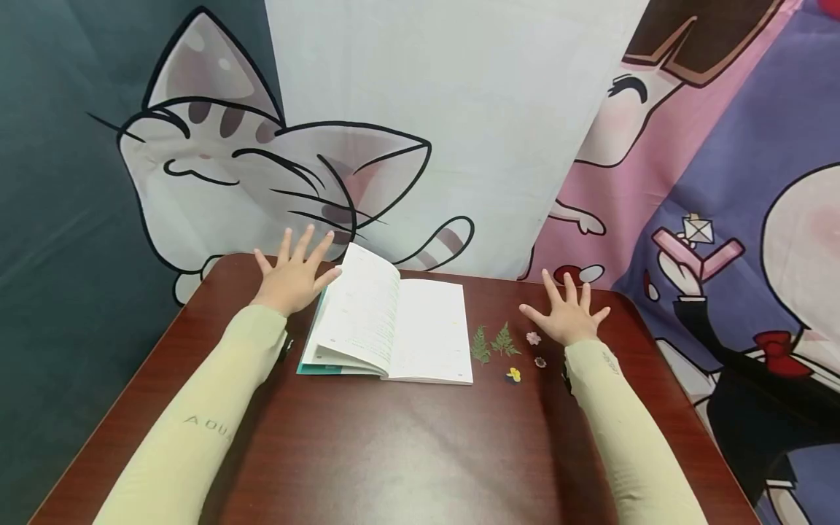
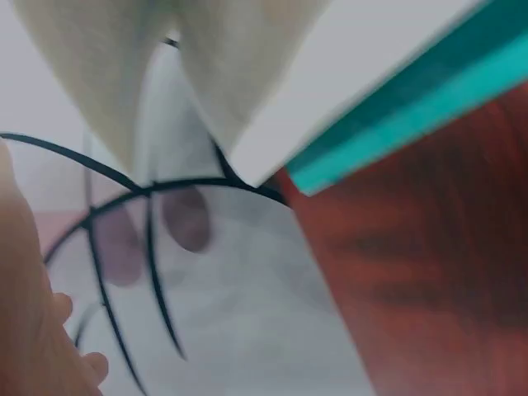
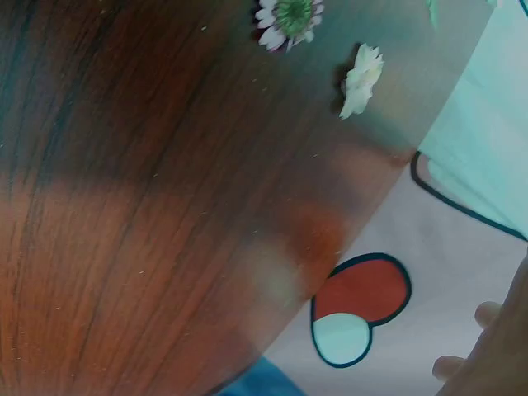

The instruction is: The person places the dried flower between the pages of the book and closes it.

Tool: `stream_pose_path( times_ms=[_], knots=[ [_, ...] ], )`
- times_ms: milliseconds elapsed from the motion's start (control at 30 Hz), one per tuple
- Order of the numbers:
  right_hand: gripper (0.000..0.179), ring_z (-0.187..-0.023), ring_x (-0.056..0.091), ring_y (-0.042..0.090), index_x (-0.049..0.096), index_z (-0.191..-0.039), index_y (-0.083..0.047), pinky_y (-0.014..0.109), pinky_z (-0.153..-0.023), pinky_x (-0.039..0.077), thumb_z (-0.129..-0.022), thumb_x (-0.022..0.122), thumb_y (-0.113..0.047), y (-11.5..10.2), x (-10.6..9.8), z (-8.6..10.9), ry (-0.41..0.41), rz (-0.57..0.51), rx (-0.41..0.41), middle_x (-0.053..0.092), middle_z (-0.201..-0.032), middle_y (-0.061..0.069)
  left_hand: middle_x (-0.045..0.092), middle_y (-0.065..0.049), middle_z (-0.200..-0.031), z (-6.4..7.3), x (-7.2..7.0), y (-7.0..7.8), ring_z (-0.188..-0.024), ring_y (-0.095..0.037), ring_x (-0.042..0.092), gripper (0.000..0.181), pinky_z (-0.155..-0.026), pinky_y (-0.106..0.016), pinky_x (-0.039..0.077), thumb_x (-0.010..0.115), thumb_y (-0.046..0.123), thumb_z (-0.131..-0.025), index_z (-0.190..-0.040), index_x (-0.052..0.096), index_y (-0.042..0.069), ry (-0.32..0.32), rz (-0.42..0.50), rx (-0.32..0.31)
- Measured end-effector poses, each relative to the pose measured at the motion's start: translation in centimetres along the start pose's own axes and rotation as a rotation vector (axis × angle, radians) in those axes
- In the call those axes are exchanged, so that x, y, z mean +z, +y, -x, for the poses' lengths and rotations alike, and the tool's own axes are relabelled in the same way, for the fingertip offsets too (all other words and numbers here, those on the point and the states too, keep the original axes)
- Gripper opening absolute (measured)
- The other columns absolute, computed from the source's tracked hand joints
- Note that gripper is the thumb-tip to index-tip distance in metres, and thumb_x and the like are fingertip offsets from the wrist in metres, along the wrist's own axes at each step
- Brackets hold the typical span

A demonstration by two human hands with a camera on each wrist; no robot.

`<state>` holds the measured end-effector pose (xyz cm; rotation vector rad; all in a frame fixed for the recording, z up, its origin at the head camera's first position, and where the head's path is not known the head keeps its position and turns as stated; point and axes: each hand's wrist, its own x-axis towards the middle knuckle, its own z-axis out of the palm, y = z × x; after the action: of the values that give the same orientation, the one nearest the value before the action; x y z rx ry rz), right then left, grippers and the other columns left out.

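An open book (image 1: pixel 429 328) with a teal cover (image 1: pixel 315 364) lies on the table, its left pages raised. My left hand (image 1: pixel 289 278) spreads its fingers by the book's upper left edge; whether the thumb touches the page I cannot tell. Fingers spread and holding nothing, my right hand (image 1: pixel 568 315) hovers beyond the small flowers. Between it and the book are two green fern leaves, one left (image 1: pixel 481 345) and one right (image 1: pixel 504 340), a pink flower (image 1: pixel 533 338), a dark-centred flower (image 1: pixel 540 362) and a yellow flower (image 1: pixel 514 375). The right wrist view shows a white-petalled flower (image 3: pixel 361 81) close up.
The brown wooden table (image 1: pixel 394 452) has rounded far corners. Behind it hangs a cloth with a cartoon cat (image 1: pixel 216 168) on the left, and cartoon figures on a purple cloth (image 1: pixel 715 182) stand at the right.
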<state>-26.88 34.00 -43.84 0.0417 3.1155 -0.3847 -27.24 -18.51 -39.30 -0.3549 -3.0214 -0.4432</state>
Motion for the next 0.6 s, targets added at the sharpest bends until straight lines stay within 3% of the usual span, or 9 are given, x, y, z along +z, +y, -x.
stream_pose_path(
  times_ms=[200,400,600],
  knots=[
    [0.097,-0.147,-0.012,0.058,0.004,-0.164,-0.034,0.088,-0.095,-0.012,-0.090,0.047,-0.077,-1.0,-0.4,0.6,0.006,-0.008,-0.032,-0.001,-0.167,0.024,-0.003,-0.007,-0.171,0.2,-0.2,2.5,-0.154,-0.038,-0.013,0.077,-0.108,-0.080,-0.007,0.035,0.066,-0.103,-0.165,0.007,0.030,0.023,-0.026,0.086],
    [0.096,-0.149,-0.011,0.054,0.005,-0.164,-0.034,0.087,-0.099,-0.008,-0.090,0.050,-0.076,-2.3,-0.5,1.2,-0.012,-0.038,-0.060,-0.002,-0.168,0.021,0.005,-0.010,-0.171,1.0,0.6,5.0,-0.155,-0.039,0.000,0.078,-0.114,-0.075,0.003,0.043,0.061,-0.103,-0.165,0.012,0.026,0.034,-0.072,0.184],
    [0.087,-0.150,0.009,0.051,0.022,-0.163,-0.020,0.082,-0.106,0.013,-0.095,0.062,-0.056,-3.8,0.0,2.2,0.031,-0.114,-0.111,0.012,-0.165,0.023,0.024,-0.017,-0.166,2.5,2.4,7.1,-0.152,-0.038,0.022,0.076,-0.119,-0.065,0.016,0.055,0.051,-0.101,-0.161,0.030,0.011,0.077,-0.113,0.310]
  ],
)
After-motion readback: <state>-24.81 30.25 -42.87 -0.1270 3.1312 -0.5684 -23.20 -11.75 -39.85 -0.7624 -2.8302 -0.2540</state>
